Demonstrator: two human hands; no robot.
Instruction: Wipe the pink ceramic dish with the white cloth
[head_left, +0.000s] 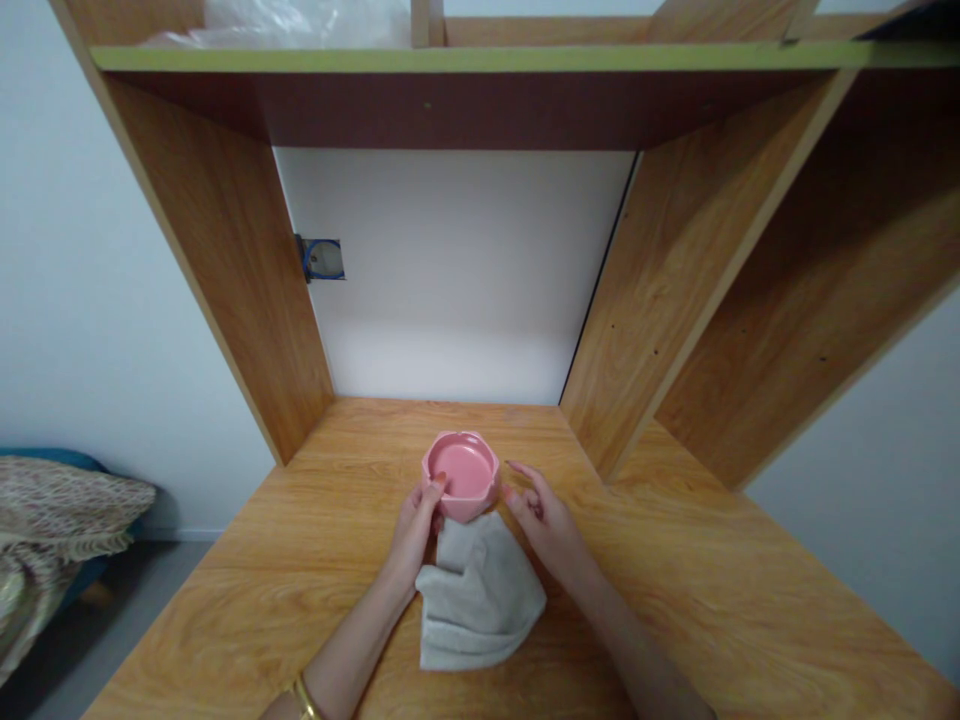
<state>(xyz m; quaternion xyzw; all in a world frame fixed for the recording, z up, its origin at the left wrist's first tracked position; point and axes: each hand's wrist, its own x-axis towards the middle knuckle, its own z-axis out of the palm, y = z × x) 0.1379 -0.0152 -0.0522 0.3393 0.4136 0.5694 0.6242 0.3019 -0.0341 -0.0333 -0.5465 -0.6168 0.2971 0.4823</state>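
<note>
The head view is showing the left hand grasping the pink dish, its thumb crossing the rim, toward the desk's back edge. The right hand is hovering, fingers parted, beside it; touch is not showing clearly. The cloth is lying farther from that edge. Grasping seems done; releasing is apparently remaining.

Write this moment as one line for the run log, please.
left hand: holding pink dish | right hand: beside dish, fingers spread, contact unclear | grey cloth: on wooden desk
</note>
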